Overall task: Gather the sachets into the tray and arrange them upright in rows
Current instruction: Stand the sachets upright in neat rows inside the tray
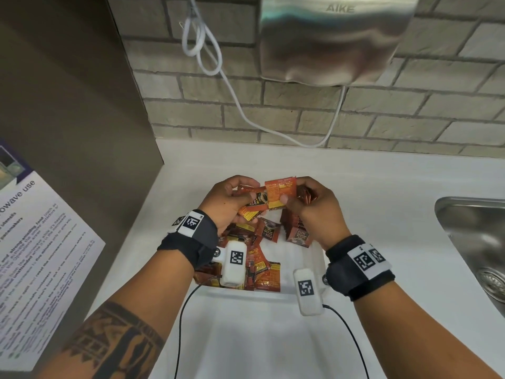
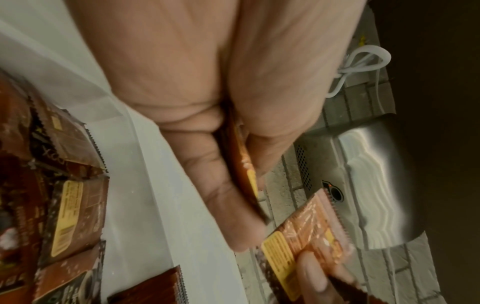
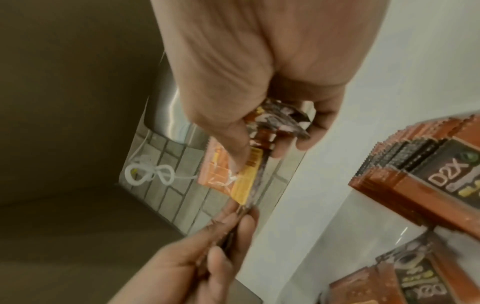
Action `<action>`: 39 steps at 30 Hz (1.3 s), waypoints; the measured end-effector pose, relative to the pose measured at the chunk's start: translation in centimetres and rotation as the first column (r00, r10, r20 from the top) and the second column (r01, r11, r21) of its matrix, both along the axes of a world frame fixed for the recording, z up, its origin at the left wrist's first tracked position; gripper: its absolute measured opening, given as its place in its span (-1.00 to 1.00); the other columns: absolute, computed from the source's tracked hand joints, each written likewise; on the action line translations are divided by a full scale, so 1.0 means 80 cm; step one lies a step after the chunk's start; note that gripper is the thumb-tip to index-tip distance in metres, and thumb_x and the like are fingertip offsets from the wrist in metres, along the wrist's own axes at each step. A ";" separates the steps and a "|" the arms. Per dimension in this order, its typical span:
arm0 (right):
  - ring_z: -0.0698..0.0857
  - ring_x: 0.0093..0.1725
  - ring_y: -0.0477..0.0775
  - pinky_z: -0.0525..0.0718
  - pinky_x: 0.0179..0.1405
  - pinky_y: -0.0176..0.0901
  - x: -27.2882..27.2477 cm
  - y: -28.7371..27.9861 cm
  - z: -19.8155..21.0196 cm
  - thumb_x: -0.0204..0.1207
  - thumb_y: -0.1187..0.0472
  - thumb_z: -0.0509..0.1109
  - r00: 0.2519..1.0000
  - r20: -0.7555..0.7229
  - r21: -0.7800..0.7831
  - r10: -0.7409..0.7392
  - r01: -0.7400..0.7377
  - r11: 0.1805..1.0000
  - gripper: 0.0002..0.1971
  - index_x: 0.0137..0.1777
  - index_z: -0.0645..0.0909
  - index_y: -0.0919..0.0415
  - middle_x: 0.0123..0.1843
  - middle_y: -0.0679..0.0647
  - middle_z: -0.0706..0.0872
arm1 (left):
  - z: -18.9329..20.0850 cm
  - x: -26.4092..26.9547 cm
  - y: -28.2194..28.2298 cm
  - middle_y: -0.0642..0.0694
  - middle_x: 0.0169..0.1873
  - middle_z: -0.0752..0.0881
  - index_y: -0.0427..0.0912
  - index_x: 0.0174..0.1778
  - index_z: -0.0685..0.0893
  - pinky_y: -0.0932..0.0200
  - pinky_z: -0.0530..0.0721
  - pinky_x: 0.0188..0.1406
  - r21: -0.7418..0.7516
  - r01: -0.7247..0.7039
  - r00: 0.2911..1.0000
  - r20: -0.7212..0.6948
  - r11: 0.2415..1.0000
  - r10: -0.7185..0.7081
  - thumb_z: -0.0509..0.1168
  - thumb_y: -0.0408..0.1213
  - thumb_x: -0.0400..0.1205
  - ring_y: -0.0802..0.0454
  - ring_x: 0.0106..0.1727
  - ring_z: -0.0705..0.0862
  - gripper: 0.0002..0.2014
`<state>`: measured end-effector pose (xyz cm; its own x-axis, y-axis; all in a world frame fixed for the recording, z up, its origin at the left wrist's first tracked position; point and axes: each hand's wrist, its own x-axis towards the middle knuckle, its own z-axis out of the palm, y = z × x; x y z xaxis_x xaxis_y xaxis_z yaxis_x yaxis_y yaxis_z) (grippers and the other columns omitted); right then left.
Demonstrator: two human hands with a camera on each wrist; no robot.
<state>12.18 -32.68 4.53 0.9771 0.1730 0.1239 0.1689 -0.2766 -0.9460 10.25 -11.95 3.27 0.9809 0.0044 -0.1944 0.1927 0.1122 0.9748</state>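
1. Step in hand, as judged from the pictures: squaring a small bundle of sachets above the tray (image 1: 276,292) before it is set down upright. The landmark for all places below is the tray.

2. The left hand (image 1: 226,199) is above the tray's far end, fingers curled round a few sachets (image 1: 252,207) (the left wrist view shows one pinched edge-on between thumb and fingers).

3. The right hand (image 1: 311,206) is level with the left hand, over the tray's far right side. It holds a fanned stack, and its thumb pins an orange sachet (image 1: 281,192) whose printed back faces the head camera. The two hands' packets overlap between the hands.

4. To do this well:
   - Turn every packet the same way, serrated edges aligned.
   - Tap the bundle's lower edge level before lowering it.
   - Keep a firm pinch, since foil packets probably slide against each other.

5. Seat the bundle against the standing row (image 1: 296,231) so that the row props it (a bundle left alone is likely to topple).

6. Tray contents:
   - On the right side, the standing row, its packets upright and pressed face to face.
   - On the left side and in the near left corner, loose sachets (image 1: 263,274) lying flat, overlapping and facing different ways, still to be stood up.
   - The tray's near right floor shows bare white.

7. No sachet can be seen on the counter (image 1: 382,203) outside the tray, though the forearms hide part of it.
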 end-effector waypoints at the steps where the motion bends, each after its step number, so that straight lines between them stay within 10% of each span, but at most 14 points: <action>1: 0.75 -0.03 -0.11 0.65 -0.03 -0.37 -0.002 0.000 -0.001 0.48 0.22 0.62 0.998 0.063 -0.029 -0.015 0.017 0.999 -0.81 0.05 0.73 0.12 0.01 0.02 0.80 | 0.000 0.000 0.001 -0.28 0.08 0.82 -0.25 0.16 0.75 0.08 0.80 -0.38 -0.003 0.003 1.000 -0.005 1.000 -0.003 0.31 -0.47 0.73 -0.26 -0.07 0.87 -0.84; 7: 0.64 0.08 -0.13 0.65 0.02 -0.34 -0.010 0.004 -0.007 0.28 0.67 0.50 0.942 0.334 -0.074 0.034 -0.010 0.997 -0.64 -0.16 0.77 0.18 0.00 0.02 0.55 | 0.001 -0.001 -0.001 -0.27 -0.03 0.85 -0.30 0.10 0.78 0.13 0.83 -0.33 -0.063 0.047 0.996 -0.071 0.997 -0.052 0.28 -0.44 0.75 -0.12 -0.14 0.86 -0.84; 17: 0.75 0.01 -0.16 0.73 -0.05 -0.27 -0.005 0.006 -0.016 0.55 0.52 0.41 0.990 0.141 0.018 -0.023 0.020 1.000 -0.72 -0.08 0.76 0.11 -0.01 -0.04 0.76 | -0.004 0.000 -0.001 -0.28 0.03 0.85 -0.20 0.07 0.82 -0.33 0.75 0.16 0.058 0.022 0.999 -0.025 0.998 -0.021 0.56 -0.19 0.45 -0.24 0.05 0.81 -0.70; 24: 0.76 -0.27 0.08 0.76 -0.22 0.00 -0.008 0.003 0.002 0.50 0.19 0.61 0.931 -0.352 0.212 0.102 -0.027 0.977 -0.59 0.28 0.59 0.23 -0.08 0.27 0.76 | -0.003 0.004 -0.001 -0.07 -0.09 0.84 -0.09 0.00 0.81 0.16 0.77 -0.36 0.129 -0.096 0.995 0.045 0.987 0.091 0.54 -0.29 0.57 0.02 -0.08 0.81 -0.88; 29: 0.82 -0.22 0.09 0.73 -0.26 -0.06 -0.009 0.007 0.008 0.50 0.46 0.54 0.931 -0.361 0.300 0.064 0.051 0.953 -0.67 0.23 0.62 0.28 -0.04 0.28 0.78 | -0.002 0.004 -0.001 -0.27 -0.01 0.85 -0.18 0.01 0.83 -0.16 0.84 -0.08 0.183 -0.049 0.998 0.047 0.982 0.041 0.58 -0.30 0.53 -0.13 -0.08 0.83 -0.83; 35: 0.80 0.09 0.33 0.80 0.13 0.26 0.004 0.007 0.011 0.49 0.43 0.53 0.971 -0.239 0.300 -0.013 0.087 0.950 -0.65 0.21 0.68 0.10 0.10 0.21 0.76 | 0.003 -0.002 -0.006 -0.06 -0.14 0.88 -0.13 -0.02 0.86 0.13 0.80 -0.22 0.414 0.205 0.975 -0.008 0.887 -0.221 0.60 -0.21 0.52 0.00 -0.17 0.82 -0.83; 39: 0.80 -0.02 0.11 0.81 -0.06 -0.14 0.003 0.004 0.020 0.54 0.41 0.50 0.995 -0.102 0.202 -0.003 0.024 0.979 -0.66 0.25 0.66 0.09 0.02 0.18 0.76 | 0.010 -0.003 -0.006 -0.01 -0.07 0.87 -0.07 -0.04 0.87 0.18 0.79 -0.27 0.472 0.263 0.959 -0.035 0.841 -0.281 0.60 -0.14 0.52 -0.01 -0.08 0.83 -0.84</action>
<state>12.44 -32.36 6.13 0.9885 0.1407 0.0563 0.0678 -0.0786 -0.9946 10.01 -12.42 4.07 0.9621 -0.1819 -0.2032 0.1137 -0.4098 0.9050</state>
